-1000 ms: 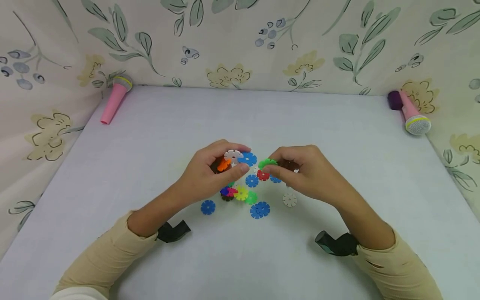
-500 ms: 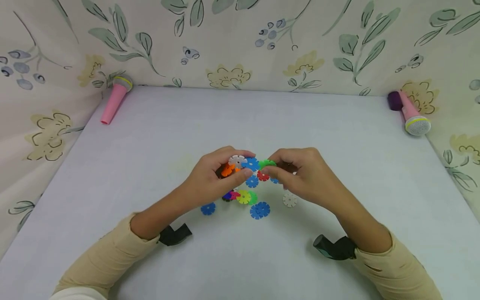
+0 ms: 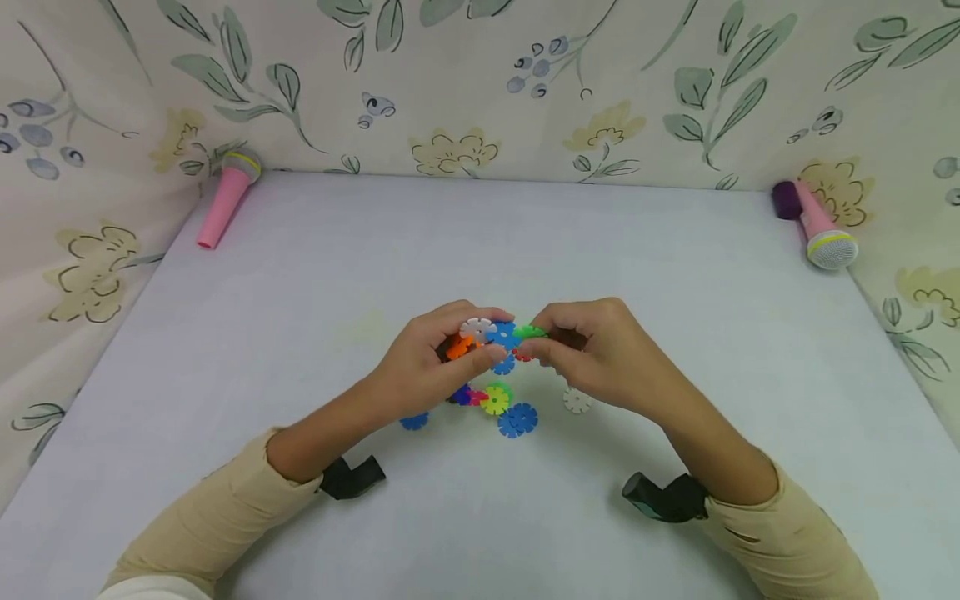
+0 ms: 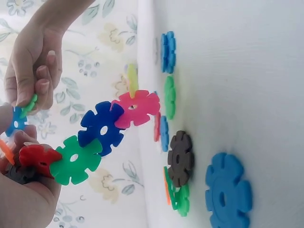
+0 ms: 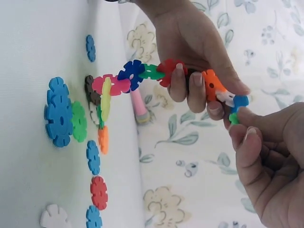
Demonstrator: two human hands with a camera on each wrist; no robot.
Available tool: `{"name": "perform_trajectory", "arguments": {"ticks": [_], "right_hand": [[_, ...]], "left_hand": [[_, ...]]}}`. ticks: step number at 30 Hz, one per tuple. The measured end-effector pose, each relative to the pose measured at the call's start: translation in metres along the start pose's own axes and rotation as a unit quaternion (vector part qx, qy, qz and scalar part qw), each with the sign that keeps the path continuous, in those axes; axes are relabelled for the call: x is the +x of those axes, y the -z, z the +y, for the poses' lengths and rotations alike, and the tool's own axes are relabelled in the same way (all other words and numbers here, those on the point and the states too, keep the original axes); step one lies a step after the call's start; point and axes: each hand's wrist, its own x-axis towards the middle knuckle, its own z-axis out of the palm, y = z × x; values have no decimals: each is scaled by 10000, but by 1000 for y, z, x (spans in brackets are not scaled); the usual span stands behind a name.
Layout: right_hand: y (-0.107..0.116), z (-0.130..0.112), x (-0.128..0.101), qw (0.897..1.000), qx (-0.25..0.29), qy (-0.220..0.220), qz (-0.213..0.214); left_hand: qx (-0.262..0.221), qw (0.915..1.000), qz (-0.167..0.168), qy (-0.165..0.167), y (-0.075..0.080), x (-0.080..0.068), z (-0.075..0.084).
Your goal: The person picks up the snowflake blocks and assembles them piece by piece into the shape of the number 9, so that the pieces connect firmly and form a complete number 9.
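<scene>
Home play corner, floral fabric walls (image 3: 480,75), toy microphones (image 3: 819,227), pale table (image 3: 525,233), plastic snowflake discs (image 3: 517,419)

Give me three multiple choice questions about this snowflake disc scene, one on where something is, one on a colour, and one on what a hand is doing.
1. Where do the two toy microphones lie?
A. at the far corners of the table
B. beside the wrists
C. stacked at the table's middle

2. What colour is the disc that the right hand pinches?
A. brown
B. green
C. yellow

3. What is the left hand doing?
A. lying flat on the table
B. pointing at the wall
C. holding a chain of joined discs

Answers:
1. A, one microphone is far left and the other far right.
2. B, the right hand brings a green disc to the chain.
3. C, the left hand grips the chain of discs, which hangs down from it.
</scene>
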Motion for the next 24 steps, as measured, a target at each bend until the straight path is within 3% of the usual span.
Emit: {"name": "perform_trajectory", "arguments": {"ticks": [3, 9, 13, 17, 20, 24], "right_hand": [[-2, 1, 1, 9999, 95, -58, -52], [-2, 17, 6, 9996, -45, 235, -154], [-5, 39, 11, 9966, -591, -184, -539], [-13, 60, 14, 9744, -1595, -1023, -1213], [-19, 70, 14, 9570, -2033, -1359, -1559], [-25, 75, 16, 9535, -2204, -1387, -1516]], "left_hand": [[88, 9999, -49, 38, 1, -1, -1], [523, 9986, 45, -113, 12, 4, 6], [511, 9985, 142, 96, 20, 5, 11], [253, 9992, 25, 305, 25, 5, 16], [382, 9986, -218, 285, 27, 5, 18], [692, 9964, -428, 249, 28, 4, 18]]}}
